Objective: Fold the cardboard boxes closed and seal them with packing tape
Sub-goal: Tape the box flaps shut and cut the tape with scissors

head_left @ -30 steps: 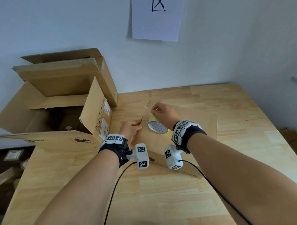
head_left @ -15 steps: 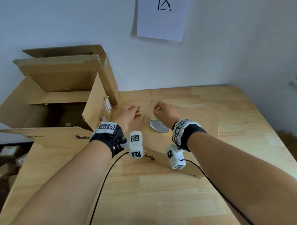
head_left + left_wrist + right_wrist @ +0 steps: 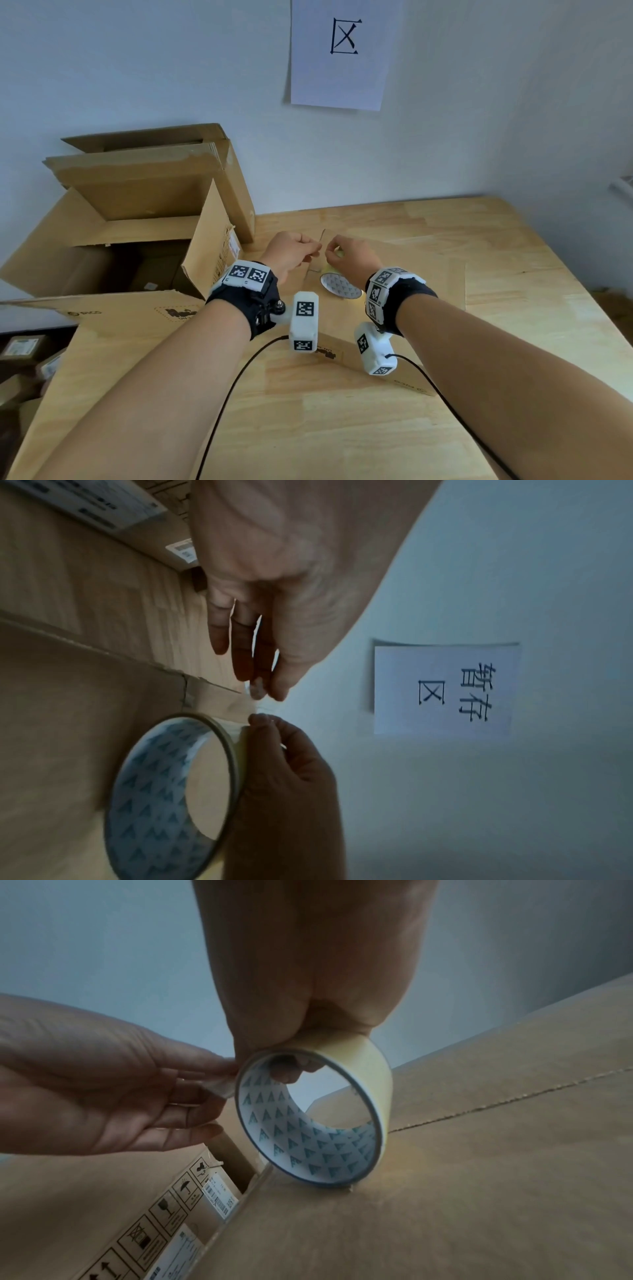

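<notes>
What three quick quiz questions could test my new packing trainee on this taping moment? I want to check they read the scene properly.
1. True or false: the right hand holds the tape roll.
2. What does the left hand pinch: (a) a box flap, (b) the tape's loose end, (c) a label?
3. Where is the roll: over the flat box, or inside the open box?

Key: 1 true. 2 b, the loose end. 3 Over the flat box.

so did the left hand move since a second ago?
Yes. The left hand left the closed box, swung out toward the open box, and now pinches the tape end beside the roll.
</notes>
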The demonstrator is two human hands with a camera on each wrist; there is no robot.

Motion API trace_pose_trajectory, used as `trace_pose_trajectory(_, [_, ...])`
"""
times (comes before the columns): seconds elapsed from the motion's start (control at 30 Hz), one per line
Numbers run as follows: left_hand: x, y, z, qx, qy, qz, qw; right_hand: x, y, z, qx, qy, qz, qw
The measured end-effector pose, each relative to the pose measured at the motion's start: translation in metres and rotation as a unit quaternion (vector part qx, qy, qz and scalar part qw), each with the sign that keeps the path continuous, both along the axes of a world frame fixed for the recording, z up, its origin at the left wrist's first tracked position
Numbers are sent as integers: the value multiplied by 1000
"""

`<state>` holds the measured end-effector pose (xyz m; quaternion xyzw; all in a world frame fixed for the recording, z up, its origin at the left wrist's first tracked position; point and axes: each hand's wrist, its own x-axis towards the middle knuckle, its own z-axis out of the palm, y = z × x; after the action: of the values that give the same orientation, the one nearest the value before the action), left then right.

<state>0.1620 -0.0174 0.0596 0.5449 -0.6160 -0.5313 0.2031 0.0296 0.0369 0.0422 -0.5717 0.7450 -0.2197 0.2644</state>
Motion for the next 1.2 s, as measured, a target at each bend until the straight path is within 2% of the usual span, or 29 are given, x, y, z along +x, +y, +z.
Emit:
trace_pose_trajectory(0.1, [-2,0,-2,-54,-30,10,998,0,1,0,4,3,3,1000])
trace_pose_trajectory(0.17, [-3,-1,-4,-104,-77,3,992,1,2,1,10,16,8,1000])
trace_pose_trajectory(0.27, [-6,1,-9,-182,-179,-42,966,2,2,1,20,33,15,999])
trace_pose_trajectory(0.33, [-9,2,-12,-211,-202,-62,954,0,2,1,28,28,19,999])
trace_pose_trajectory(0.73, [-14,6,-30,-239,-159,-94,953,-28,16,-8,44,-58,-3,997])
trace_pose_trajectory(0.9, [-8,3,-27,-228,-148,-75,959,-26,19,-5,40,-34,29,998])
trace_pose_trajectory(1.2, [0,-9,-6,-260,-177,-85,945,-9,1,3,65,38,55,996])
